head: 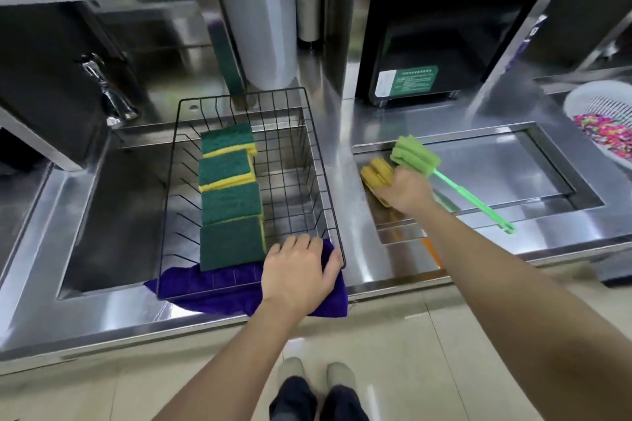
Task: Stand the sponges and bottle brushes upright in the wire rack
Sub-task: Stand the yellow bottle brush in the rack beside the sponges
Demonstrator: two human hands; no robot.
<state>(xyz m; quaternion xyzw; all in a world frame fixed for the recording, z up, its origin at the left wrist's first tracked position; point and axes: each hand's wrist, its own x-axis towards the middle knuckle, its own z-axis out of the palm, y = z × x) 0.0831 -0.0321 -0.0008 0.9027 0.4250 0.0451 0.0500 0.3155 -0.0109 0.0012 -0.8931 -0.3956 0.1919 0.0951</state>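
A black wire rack (309, 133) sits over the left sink on a purple cloth (212, 287). Several green-and-yellow sponges (229, 195) stand on edge in a row along its left half. My left hand (299, 272) rests flat on the rack's near right corner, fingers spread, holding nothing. To the right, on the steel lid, lies a green bottle brush (415, 157) with a long green handle. My right hand (405, 191) is closed over a yellow bottle brush (376, 174), whose foam head sticks out to the left; its orange handle shows under my forearm.
A chrome tap (109, 92) stands at the sink's back left. A large white roll (263, 20) and a pump bottle (309, 7) stand behind the rack. A black appliance (427, 44) is behind the right lid. A white colander (602, 123) with coloured bits sits far right.
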